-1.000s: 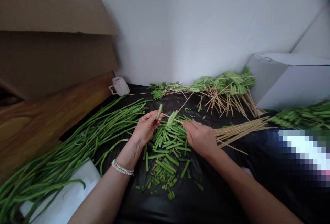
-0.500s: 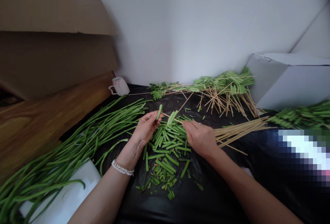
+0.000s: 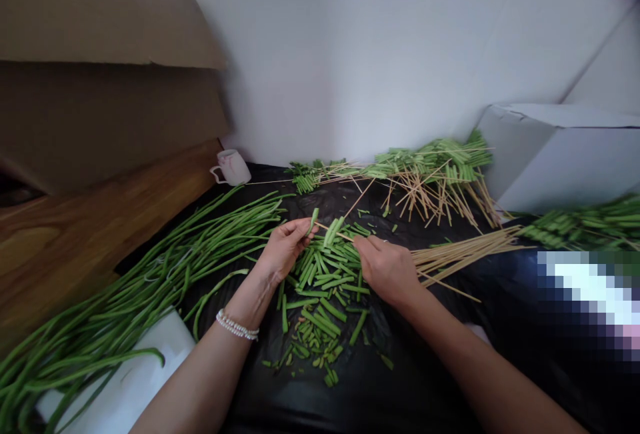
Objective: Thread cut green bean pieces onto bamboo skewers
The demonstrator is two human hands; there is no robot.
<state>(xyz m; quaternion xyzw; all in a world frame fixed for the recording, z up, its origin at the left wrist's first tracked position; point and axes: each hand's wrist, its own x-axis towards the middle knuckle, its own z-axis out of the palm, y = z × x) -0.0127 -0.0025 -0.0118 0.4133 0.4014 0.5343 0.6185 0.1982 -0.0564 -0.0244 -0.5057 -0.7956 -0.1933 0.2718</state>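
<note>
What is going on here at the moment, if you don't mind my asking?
A person's left hand pinches a short green bean piece, while the right hand holds a thin wooden skewer pointing toward it. Below them lies a pile of cut green bean pieces on black plastic sheeting, with long uncut green beans to the left and skewered beans behind.

We look out from the person's own head, facing forward and tilted down over a black plastic sheet point(image 3: 350, 401). We sit close above the work: the forearms point(image 3: 200, 381) rise from the bottom edge of the frame, with the left hand point(image 3: 284, 249) and right hand point(image 3: 386, 271) near the middle. The wide view reaches past the sheet's far edge to a white wall point(image 3: 380, 54), with a cardboard box point(image 3: 100, 67) at upper left and a white box point(image 3: 555, 161) at right.
</note>
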